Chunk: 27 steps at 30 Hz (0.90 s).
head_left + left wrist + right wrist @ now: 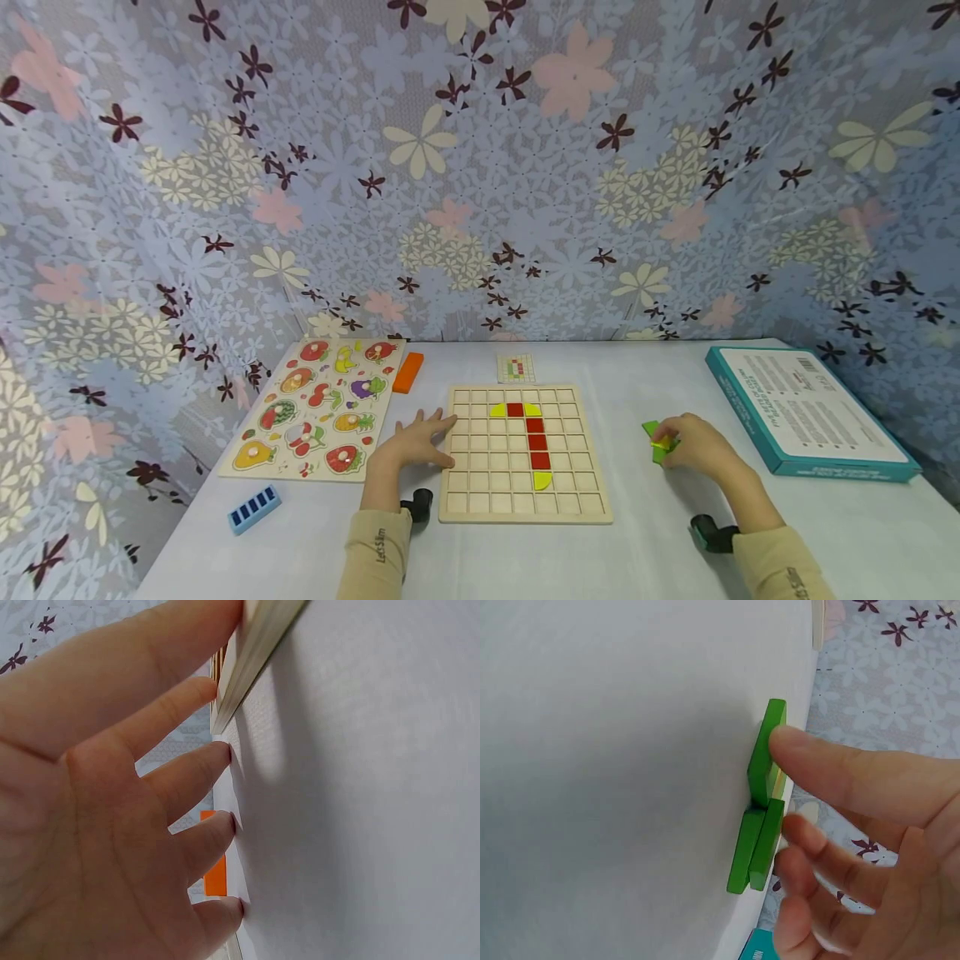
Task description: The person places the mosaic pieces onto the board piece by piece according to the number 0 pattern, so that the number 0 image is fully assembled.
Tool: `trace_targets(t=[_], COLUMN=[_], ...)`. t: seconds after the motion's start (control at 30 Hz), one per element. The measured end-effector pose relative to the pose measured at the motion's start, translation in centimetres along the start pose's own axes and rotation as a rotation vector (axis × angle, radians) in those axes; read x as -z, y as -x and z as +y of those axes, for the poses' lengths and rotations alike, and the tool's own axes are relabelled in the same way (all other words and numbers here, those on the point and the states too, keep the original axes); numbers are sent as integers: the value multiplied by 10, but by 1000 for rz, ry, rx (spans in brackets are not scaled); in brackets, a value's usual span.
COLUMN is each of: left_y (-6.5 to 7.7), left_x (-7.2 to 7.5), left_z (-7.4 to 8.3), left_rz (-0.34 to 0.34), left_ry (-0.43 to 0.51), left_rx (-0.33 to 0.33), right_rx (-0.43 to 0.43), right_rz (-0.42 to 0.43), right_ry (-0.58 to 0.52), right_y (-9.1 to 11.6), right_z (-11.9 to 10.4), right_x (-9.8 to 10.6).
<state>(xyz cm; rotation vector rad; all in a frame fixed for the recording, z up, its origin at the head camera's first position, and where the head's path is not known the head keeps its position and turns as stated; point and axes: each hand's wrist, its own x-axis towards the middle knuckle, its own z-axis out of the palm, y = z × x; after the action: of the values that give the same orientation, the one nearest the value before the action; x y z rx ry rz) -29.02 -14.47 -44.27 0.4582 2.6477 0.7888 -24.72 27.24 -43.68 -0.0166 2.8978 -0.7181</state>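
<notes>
A square wooden grid board (480, 504) carries a curved row of red squares (538, 442) and yellow rounded pieces (542, 481). At its left edge rests my left hand (415, 442), fingers spread; the left wrist view shows the thumb against the board's side and the other fingertips down on the tablecloth. To the right of the board, my right hand (688, 442) is over a small pile of green pieces (756, 847). Its thumb and fingers pinch one green piece (765, 761), with the index finger mostly hidden behind the thumb. Some yellow (663, 443) shows among the green.
A fruit puzzle board (258, 433) lies at the left, with an orange block (407, 372) beside it and a blue slotted block (254, 509) in front. Behind the grid stands a small pattern card (516, 367). A teal-edged box (817, 408) lies at right.
</notes>
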Motion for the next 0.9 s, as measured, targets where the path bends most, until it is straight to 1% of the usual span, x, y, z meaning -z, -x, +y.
trace_targets(t=[0.07,0.17,0.43,0.6,0.83,0.9], left_y=[0,0,0,0,0,0], left_x=[0,0,0,0,0,0], left_z=[0,1,1,0,1,1], left_rz=[0,-2,-6,-8,-4,-3], left_ry=[1,3,8,12,6,7], left_rx=[-1,-1,2,5,4,4], right_rx=[-19,-37,-30,-38,2,12], right_rz=[17,20,17,31,141,161], right_ry=[28,34,6,17,33,26], right_y=[0,0,1,2,4,4], right_z=[1,3,4,4,3,1], right_x=[1,2,3,5,7,7])
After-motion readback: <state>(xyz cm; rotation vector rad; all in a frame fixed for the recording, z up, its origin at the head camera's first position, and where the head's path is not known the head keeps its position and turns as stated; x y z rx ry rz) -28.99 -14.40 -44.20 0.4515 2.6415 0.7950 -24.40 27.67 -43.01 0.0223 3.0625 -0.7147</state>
